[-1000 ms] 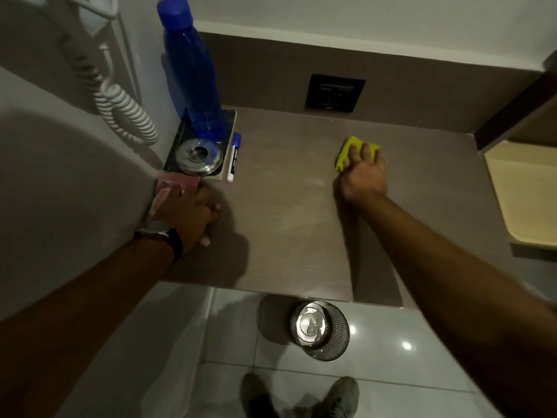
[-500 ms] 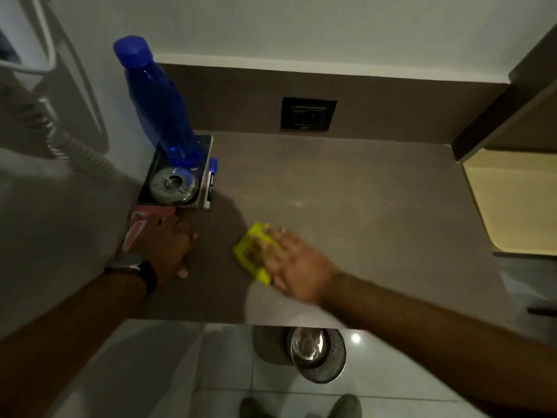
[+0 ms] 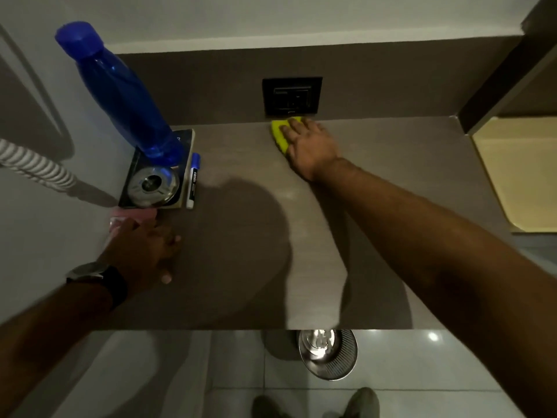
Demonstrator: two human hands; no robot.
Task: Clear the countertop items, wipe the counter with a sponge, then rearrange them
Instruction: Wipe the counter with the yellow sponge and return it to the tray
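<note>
My right hand [image 3: 310, 146] presses a yellow sponge [image 3: 278, 131] flat on the brown countertop [image 3: 376, 206], at the back edge just below the black wall socket. My left hand [image 3: 144, 251] rests on the counter at the left wall, its fingers over a pink packet [image 3: 132, 213]. Behind it, in the back left corner, a blue bottle [image 3: 126, 98] and a round metal ashtray [image 3: 152, 185] stand on a dark tray [image 3: 185, 164]. A white marker with a blue cap [image 3: 193, 182] lies along the tray's right side.
A black wall socket [image 3: 291, 96] is set in the backsplash. A coiled white cord [image 3: 33, 167] hangs on the left wall. A metal waste bin [image 3: 328, 354] stands on the tiled floor below the counter's front edge. A lit yellow shelf [image 3: 518, 176] adjoins the counter's right.
My right hand has swept the sponge from the front middle of the counter to the back edge under the socket. My left hand has stayed by the pink packet.
</note>
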